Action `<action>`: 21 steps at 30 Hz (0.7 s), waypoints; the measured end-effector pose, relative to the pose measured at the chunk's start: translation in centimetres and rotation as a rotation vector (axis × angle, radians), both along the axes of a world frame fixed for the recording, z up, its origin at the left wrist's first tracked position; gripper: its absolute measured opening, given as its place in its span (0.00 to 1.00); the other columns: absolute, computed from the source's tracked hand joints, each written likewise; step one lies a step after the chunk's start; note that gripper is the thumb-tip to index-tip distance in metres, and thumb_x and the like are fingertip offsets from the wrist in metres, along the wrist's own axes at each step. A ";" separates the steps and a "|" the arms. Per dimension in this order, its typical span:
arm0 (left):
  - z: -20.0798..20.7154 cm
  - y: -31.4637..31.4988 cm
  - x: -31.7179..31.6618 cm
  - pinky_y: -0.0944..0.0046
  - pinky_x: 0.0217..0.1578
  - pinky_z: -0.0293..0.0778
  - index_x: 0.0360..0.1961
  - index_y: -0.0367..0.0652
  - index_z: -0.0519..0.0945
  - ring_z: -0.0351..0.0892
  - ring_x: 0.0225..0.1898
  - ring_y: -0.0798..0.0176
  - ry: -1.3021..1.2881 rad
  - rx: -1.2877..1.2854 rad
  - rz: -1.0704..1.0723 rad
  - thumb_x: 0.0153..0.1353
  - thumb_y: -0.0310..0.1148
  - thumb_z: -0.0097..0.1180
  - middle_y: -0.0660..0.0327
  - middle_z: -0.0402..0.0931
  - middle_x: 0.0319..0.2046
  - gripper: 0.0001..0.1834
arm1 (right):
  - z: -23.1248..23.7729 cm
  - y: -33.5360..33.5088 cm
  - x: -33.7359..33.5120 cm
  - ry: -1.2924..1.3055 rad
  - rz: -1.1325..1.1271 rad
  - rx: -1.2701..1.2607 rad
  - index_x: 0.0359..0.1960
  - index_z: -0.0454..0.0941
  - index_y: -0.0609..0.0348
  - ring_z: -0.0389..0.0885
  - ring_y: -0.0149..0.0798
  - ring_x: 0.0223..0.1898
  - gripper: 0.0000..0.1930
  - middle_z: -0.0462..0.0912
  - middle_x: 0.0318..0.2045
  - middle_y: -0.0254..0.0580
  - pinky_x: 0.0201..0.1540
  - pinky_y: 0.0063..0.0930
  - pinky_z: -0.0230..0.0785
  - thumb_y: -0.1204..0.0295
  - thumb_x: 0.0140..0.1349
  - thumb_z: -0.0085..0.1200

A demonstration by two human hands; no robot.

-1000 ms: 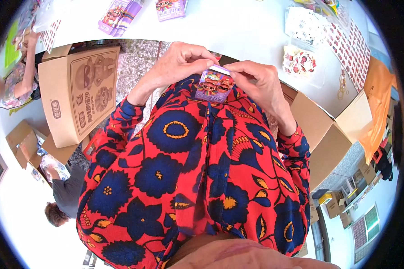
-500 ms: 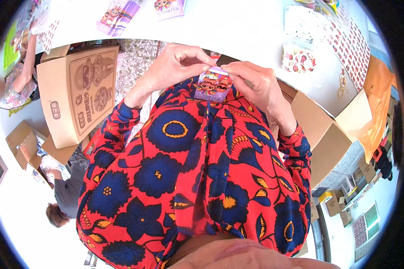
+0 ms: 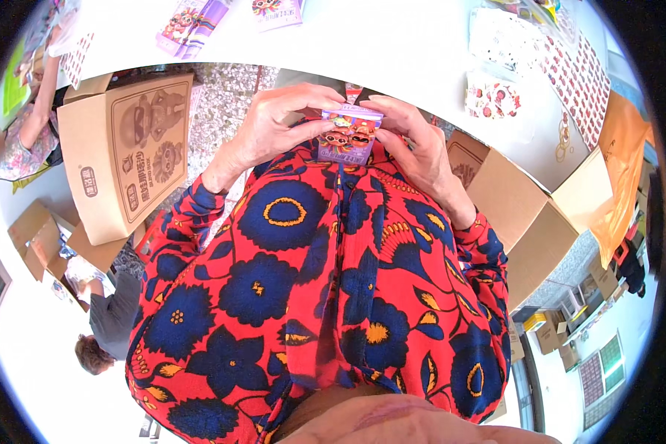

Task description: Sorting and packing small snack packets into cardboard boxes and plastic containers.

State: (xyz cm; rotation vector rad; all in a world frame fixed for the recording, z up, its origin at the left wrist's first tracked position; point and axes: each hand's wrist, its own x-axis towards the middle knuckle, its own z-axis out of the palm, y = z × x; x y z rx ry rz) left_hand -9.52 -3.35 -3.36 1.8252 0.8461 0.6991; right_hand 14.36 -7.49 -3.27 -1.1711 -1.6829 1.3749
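A small purple printed carton (image 3: 348,139) with cartoon characters on its front stands upright close to my chest, just off the table's near edge. My left hand (image 3: 281,118) grips its left side, thumb on the front and fingers behind the top. On the other side, my right hand (image 3: 414,137) holds the carton's right edge between thumb and fingers. The carton's top flap (image 3: 354,111) lies between my two hands. Its back and the tips of several fingers are hidden.
Flat purple cartons (image 3: 192,28) and another purple carton (image 3: 277,11) lie on the white table (image 3: 377,44). Sticker sheets (image 3: 573,81) and a bag of small round pieces (image 3: 492,100) sit at right. Large cardboard boxes (image 3: 126,155) flank me. People work at left.
Both hands have shifted their hold on the carton. My left thumb now lies on its front, and my right hand has moved slightly left and down its side.
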 end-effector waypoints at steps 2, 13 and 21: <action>-0.1 -0.2 0.0 0.65 0.44 0.77 0.42 0.41 0.80 0.81 0.43 0.60 -0.027 -0.117 0.062 0.52 0.23 0.63 0.57 0.80 0.42 0.15 | -0.3 -0.2 -0.1 0.081 -0.051 -0.061 0.52 0.73 0.60 0.79 0.37 0.49 0.18 0.78 0.49 0.45 0.50 0.28 0.72 0.82 0.59 0.51; -1.0 -1.0 0.1 0.66 0.41 0.79 0.44 0.39 0.78 0.79 0.43 0.66 -0.121 -0.275 0.084 0.55 0.21 0.60 0.58 0.76 0.45 0.15 | -0.2 0.3 0.3 0.088 0.018 -0.333 0.53 0.71 0.61 0.77 0.32 0.48 0.17 0.79 0.48 0.42 0.50 0.25 0.70 0.79 0.61 0.51; -1.1 -1.0 0.0 0.68 0.40 0.79 0.45 0.38 0.76 0.79 0.41 0.67 -0.181 -0.297 0.121 0.54 0.20 0.60 0.58 0.75 0.45 0.16 | -0.9 0.8 0.8 0.185 -0.047 -0.263 0.51 0.73 0.61 0.77 0.29 0.46 0.14 0.80 0.46 0.39 0.49 0.24 0.70 0.80 0.63 0.48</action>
